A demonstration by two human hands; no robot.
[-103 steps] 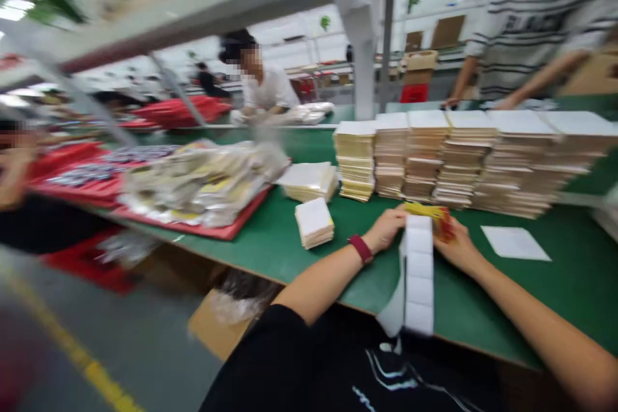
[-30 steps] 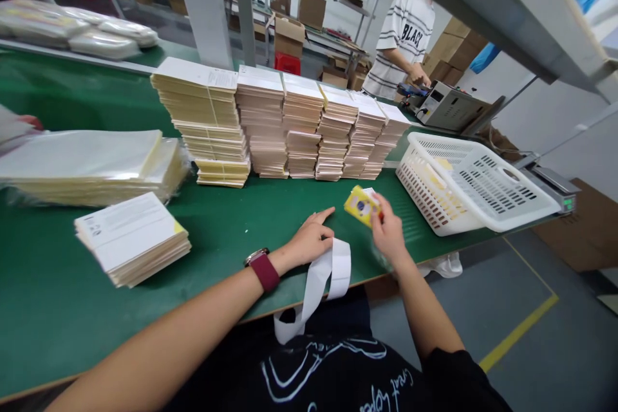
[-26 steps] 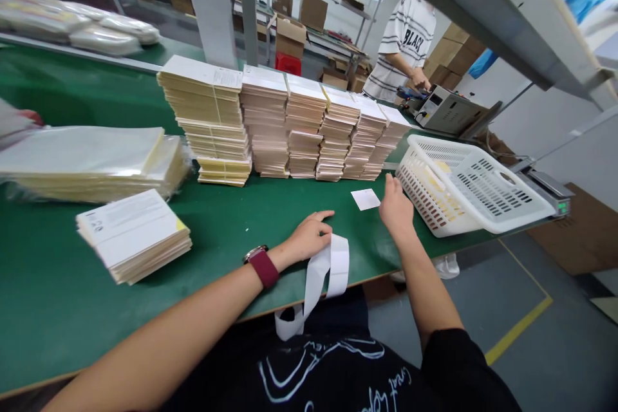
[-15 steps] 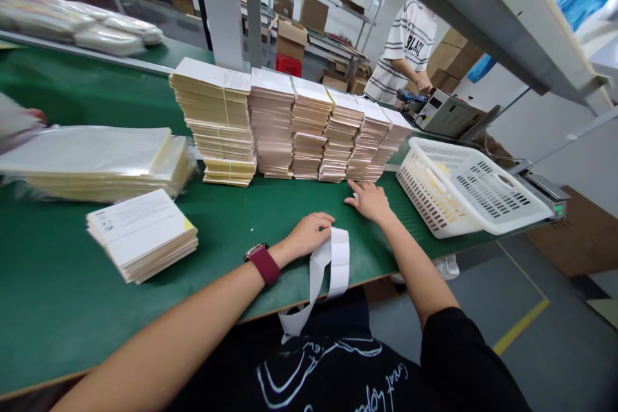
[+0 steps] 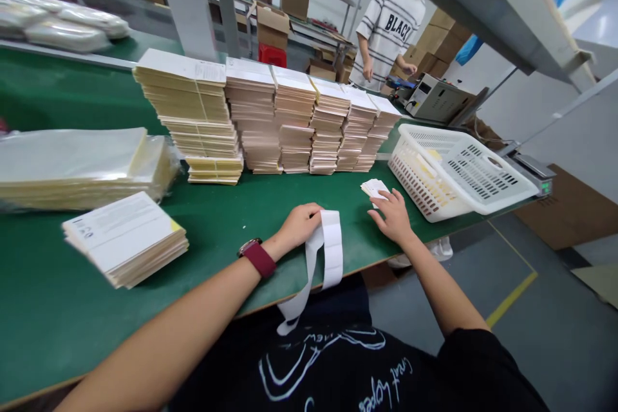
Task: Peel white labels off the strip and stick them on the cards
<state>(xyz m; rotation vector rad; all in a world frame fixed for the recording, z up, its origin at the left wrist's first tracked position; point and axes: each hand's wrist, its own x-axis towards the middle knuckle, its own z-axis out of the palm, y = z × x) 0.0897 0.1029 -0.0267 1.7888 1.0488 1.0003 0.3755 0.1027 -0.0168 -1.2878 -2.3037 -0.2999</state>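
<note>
A long white strip of labels [image 5: 332, 248] hangs in a loop from my left hand [image 5: 302, 224], whose fingers are closed on its upper end. The strip droops over the table's front edge towards my lap. To the right, my right hand [image 5: 393, 214] is open, its fingers spread just above a small pile of white cards [image 5: 375, 189]; I cannot tell whether the fingertips touch it. Behind both hands stand tall stacks of cards [image 5: 302, 119] in a row. At the left lies a lower stack of printed white cards [image 5: 128, 235].
A white plastic basket [image 5: 487, 180] with yellowish pieces inside stands at the right of the green table [image 5: 212, 238]. Plastic-wrapped sheets [image 5: 72, 164] lie at the left. Across the table stands a person [image 5: 386, 26] beside a grey box-shaped machine [image 5: 437, 103]. A slanted metal beam [image 5: 463, 0] crosses overhead.
My right hand has drawn back from the stacks towards the right, and the small card pile now shows by its fingers. My left hand keeps hold of the label strip. The view has shifted slightly.
</note>
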